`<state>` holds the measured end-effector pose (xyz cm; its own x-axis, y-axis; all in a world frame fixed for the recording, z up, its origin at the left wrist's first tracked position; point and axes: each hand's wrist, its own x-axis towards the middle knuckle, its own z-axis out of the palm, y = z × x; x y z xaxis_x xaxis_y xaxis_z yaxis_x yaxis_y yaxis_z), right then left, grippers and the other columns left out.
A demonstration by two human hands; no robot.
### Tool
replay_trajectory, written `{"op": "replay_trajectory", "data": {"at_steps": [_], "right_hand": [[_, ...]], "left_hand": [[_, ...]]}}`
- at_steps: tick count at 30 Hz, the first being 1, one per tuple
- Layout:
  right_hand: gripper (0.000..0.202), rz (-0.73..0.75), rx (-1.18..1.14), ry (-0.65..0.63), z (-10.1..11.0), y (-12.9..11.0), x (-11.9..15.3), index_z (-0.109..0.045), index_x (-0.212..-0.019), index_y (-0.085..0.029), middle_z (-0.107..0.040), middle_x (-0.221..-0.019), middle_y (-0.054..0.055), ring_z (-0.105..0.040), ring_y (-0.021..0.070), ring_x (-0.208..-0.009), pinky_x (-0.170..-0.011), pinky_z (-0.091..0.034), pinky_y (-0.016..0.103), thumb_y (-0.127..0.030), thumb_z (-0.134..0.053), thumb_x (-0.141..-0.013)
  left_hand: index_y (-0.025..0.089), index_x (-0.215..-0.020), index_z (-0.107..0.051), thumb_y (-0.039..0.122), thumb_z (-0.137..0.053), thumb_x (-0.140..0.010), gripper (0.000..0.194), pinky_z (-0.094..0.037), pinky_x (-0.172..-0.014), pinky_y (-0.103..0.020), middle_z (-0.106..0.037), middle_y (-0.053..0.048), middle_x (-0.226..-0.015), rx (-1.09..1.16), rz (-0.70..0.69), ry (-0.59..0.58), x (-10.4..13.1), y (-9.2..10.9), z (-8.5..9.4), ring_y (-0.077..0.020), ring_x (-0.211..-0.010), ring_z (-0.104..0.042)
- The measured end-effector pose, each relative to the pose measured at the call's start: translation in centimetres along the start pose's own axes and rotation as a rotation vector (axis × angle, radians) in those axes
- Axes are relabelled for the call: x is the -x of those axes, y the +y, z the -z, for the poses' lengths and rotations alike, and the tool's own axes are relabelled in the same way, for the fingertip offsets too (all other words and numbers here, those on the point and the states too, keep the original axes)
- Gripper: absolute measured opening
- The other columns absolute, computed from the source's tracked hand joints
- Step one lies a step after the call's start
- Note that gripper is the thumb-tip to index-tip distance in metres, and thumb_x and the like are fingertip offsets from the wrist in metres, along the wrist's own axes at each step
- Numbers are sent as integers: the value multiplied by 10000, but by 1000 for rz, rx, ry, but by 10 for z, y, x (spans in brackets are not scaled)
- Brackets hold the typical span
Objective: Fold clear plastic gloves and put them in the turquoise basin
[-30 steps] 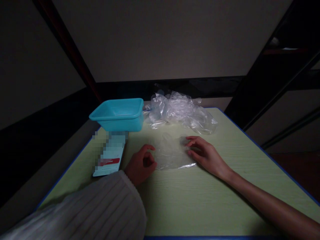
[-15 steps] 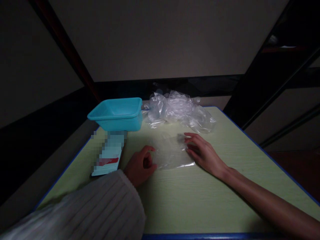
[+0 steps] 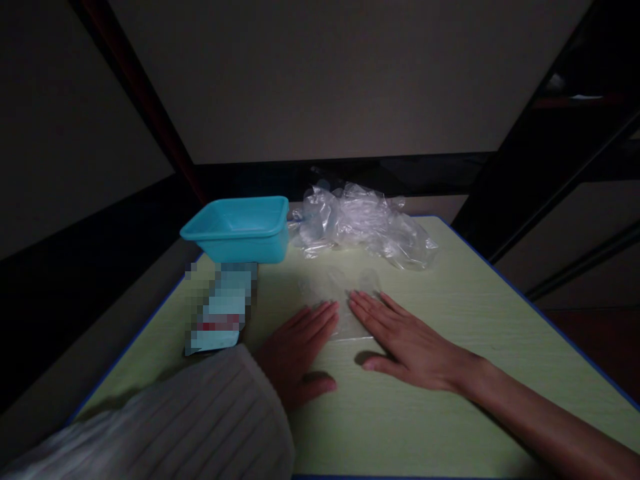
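A clear plastic bag (image 3: 345, 327) lies flat on the pale green table (image 3: 380, 427), partly covered by my fingers. My left hand (image 3: 303, 350) rests on its left side, fingers stretched out and thumb apart. On the right side of the bag, my right hand (image 3: 400, 337) lies flat with its fingers extended toward the middle. The fingertips of both hands come close together over the bag. Neither hand grips anything.
A turquoise plastic basket (image 3: 237, 247) stands at the back left. In front of it lies a phone (image 3: 225, 310), its screen partly blurred out. A crumpled heap of clear plastic bags (image 3: 367, 223) sits at the table's far edge, near the wall.
Both hands have gone from curled fingers at the bag's side edges to flat, outstretched fingers on top of it. They have moved inward, closer to each other.
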<state>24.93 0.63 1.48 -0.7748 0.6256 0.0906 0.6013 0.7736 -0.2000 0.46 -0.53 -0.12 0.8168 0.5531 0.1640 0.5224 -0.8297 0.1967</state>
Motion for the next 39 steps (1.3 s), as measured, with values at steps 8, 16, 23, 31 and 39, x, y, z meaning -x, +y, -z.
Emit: {"op": "replay_trajectory", "data": {"at_steps": [8,16,23,31,39], "right_hand": [[811,-45,-17,-76,1,1,2,-152,-1423,-75,-155,-1468,188,-124,258,-1359,-1096,-142,493,-628,-308,-850],[677,-36,-36,-94,4,0,2,-227,-1416,-218,-60,-1491,134,-86,309,-1352,-1065,-125,566,-594,-335,-863],[743,55,-23,-84,10,-1,6,-148,-1430,-172,-74,-1486,149,-90,294,-1356,-1069,-91,561,-602,-340,-854],[783,162,-112,-167,16,-5,12,-80,-1427,-128,-116,-1471,165,-98,270,-1356,-1078,-116,544,-576,-374,-856],[824,175,-135,-164,14,-6,14,-50,-1430,-149,-144,-1472,155,-111,262,-1355,-1086,-101,532,-589,-408,-833]], "left_hand": [[41,-1387,-200,646,-274,-836,821,-167,-1082,-468,-229,-218,-1452,5,98,-148,-2,3,8,-281,-1362,-155],[152,-1380,-298,643,-274,-838,732,-179,-1040,-553,-172,-211,-1470,28,77,-145,0,2,9,-344,-1359,-117],[169,-1392,-264,638,-290,-839,726,-108,-1065,-537,-192,-180,-1474,9,-5,-84,3,-3,0,-323,-1363,-118],[152,-1407,-219,673,-244,-823,783,-109,-1098,-450,-206,-140,-1479,58,-25,-68,4,1,1,-263,-1367,-143],[158,-1407,-219,680,-298,-806,799,-123,-1095,-462,-206,-138,-1478,58,-36,-58,5,2,2,-280,-1365,-142]]}}
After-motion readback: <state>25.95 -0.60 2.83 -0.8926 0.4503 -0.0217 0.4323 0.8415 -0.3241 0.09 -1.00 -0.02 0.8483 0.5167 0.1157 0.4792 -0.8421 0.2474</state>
